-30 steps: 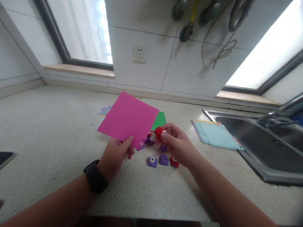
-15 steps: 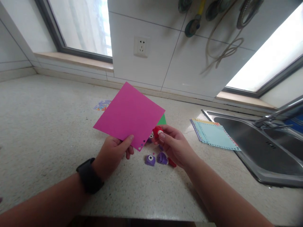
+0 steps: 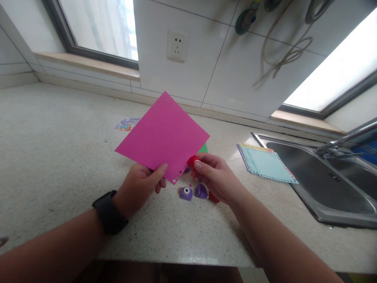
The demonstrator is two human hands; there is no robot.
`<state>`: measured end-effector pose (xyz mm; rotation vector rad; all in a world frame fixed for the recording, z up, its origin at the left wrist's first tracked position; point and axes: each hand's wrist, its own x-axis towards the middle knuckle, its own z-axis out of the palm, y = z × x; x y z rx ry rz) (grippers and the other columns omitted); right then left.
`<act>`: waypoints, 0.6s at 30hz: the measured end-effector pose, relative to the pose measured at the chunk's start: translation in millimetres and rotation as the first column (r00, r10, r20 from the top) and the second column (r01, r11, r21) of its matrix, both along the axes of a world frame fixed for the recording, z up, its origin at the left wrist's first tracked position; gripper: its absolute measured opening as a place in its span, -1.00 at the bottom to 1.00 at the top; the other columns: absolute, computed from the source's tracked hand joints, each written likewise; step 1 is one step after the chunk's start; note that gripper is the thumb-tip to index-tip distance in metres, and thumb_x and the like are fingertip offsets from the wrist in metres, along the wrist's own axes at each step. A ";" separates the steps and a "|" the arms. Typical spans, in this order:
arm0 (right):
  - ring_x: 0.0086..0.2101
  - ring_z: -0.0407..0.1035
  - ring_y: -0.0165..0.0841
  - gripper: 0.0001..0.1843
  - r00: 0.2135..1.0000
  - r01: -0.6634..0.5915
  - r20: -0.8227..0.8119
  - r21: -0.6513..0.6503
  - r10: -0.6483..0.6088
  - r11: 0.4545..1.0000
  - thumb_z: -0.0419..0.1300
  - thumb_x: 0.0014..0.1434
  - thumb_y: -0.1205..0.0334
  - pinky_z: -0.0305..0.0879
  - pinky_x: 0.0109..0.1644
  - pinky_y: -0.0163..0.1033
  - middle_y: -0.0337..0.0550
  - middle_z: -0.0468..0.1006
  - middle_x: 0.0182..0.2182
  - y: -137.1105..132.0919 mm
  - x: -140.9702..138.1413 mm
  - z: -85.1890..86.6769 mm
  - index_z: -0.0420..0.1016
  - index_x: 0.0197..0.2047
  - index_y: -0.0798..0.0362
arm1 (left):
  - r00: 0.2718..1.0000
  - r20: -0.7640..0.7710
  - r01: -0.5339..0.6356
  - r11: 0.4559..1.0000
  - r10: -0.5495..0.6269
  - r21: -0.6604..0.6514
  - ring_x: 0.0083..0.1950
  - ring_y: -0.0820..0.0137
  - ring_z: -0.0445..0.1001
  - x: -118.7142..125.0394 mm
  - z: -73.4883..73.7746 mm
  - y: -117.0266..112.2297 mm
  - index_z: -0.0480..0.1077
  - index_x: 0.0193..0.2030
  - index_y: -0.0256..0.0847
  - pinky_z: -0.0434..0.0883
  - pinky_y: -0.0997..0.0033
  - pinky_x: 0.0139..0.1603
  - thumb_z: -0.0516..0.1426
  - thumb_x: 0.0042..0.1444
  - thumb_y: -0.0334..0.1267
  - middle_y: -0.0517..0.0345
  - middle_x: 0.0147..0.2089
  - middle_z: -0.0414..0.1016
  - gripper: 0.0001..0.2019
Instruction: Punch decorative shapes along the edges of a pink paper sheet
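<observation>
- Speckled pale counter (image 3: 59, 157) runs under a tiled wall with a socket (image 3: 176, 46) and two bright windows; a steel sink (image 3: 338, 184) sits at the right
- Left hand (image 3: 138, 192), with a black watch (image 3: 108, 212) on its wrist, is raised above the counter, its forearm coming in from the lower left; thumb on the near face and fingers curled behind, it pinches the pink sheet (image 3: 163, 135) close to its lowest corner
- Pink sheet is held in the air, tilted up toward the camera like a diamond, clear of the counter
- Right hand (image 3: 216, 179) comes in from the lower right with the wrist bent inward; thumb and curled fingers are closed around a small red punch (image 3: 193, 160), which sits right at the sheet's lower right edge; whether the paper is in its slot cannot be told
- Work done so far, by the look of it: a few tiny cut-outs (image 3: 177, 176) near the bottom corner of the sheet; the remainder of that edge and the other edges look uncut, so most of the sheet seems unworked
- Below the hands on the counter lie a purple punch with a star (image 3: 186, 192), a second purple punch (image 3: 200, 190) and another red one (image 3: 213, 197), partly hidden by the right hand
- Green sheet (image 3: 204, 148) peeks out behind the pink one; a stack of pastel sheets (image 3: 269, 163) with patterned borders lies near the sink, and a scatter of coloured paper bits (image 3: 127, 124) lies further back on the left
</observation>
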<state>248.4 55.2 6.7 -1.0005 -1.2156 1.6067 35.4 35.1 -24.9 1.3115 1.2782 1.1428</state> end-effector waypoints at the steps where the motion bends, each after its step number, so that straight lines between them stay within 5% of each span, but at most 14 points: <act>1: -0.43 0.37 -0.46 -0.69 1.000 -0.016 0.016 0.006 0.016 1.000 0.47 0.06 0.07 0.33 -0.34 -0.30 -0.17 0.59 -0.32 -0.1 0.2 -0.5 0.62 -0.20 0.08 | 1.000 -0.003 0.012 1.000 -0.012 0.003 -0.65 0.47 0.30 0.2 0.9 -0.1 0.40 -0.67 -0.21 0.25 0.44 -0.56 0.17 0.19 -0.06 0.16 -0.69 0.37 -0.56; 5: -0.49 0.32 -0.48 -0.70 0.996 -0.075 0.054 0.018 0.074 0.997 0.45 0.10 0.02 0.26 -0.42 -0.34 -0.24 0.51 -0.48 -0.9 -0.1 -1.5 0.63 -0.26 0.08 | 0.999 0.020 0.048 0.999 -0.048 0.011 -0.65 0.46 0.31 1.6 3.4 -0.4 0.41 -0.65 -0.21 0.25 0.46 -0.59 0.18 0.16 -0.08 0.15 -0.67 0.40 -0.60; 18: -0.54 0.29 -0.50 -0.65 0.990 -0.115 0.077 -0.040 0.118 0.993 0.44 0.11 -0.03 0.19 -0.49 -0.36 -0.24 0.49 -0.52 -2.7 -2.8 -3.7 0.57 -0.34 0.11 | 0.992 0.083 0.100 0.995 -0.100 0.007 -0.68 0.47 0.32 2.9 4.1 0.8 0.41 -0.64 -0.20 0.26 0.50 -0.67 0.19 0.14 -0.12 0.15 -0.68 0.41 -0.63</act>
